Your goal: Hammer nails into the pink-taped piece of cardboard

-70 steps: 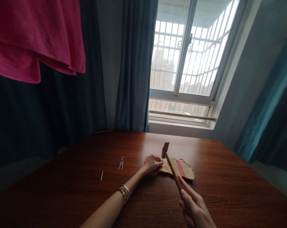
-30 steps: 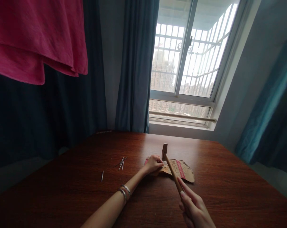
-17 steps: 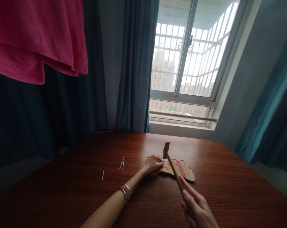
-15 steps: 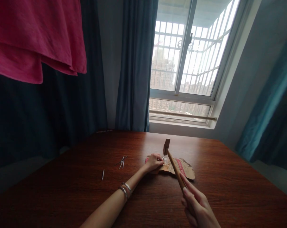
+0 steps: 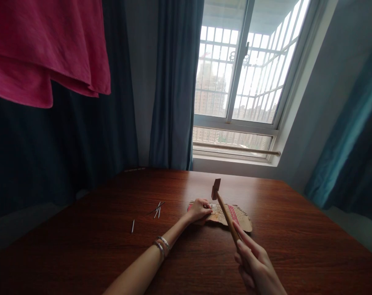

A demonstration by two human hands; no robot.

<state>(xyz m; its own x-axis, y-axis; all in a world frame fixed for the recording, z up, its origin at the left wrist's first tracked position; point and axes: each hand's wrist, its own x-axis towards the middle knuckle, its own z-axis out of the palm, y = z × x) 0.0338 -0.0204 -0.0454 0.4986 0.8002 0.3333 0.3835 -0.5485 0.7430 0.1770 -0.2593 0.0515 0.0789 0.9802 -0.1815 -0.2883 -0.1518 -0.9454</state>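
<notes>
A small hammer [image 5: 224, 210] with a wooden handle is gripped by my right hand [image 5: 256, 268], its head raised above a piece of brown cardboard [image 5: 241, 220] with a pink strip and many small holes. My left hand [image 5: 199, 210] rests on the left end of the cardboard, fingers pinched together on something too small to make out, just below the hammer head. Bracelets ring my left wrist.
A few loose nails [image 5: 157, 209] lie on the dark wooden table [image 5: 96, 246] left of the cardboard, with one more nail [image 5: 132, 226] nearer me. Curtains and a barred window [image 5: 238, 78] stand beyond the table. A pink cloth [image 5: 44, 49] hangs at the upper left.
The hammer head dipped toward the cardboard and has risen again. My left hand has stayed in place on the cardboard.
</notes>
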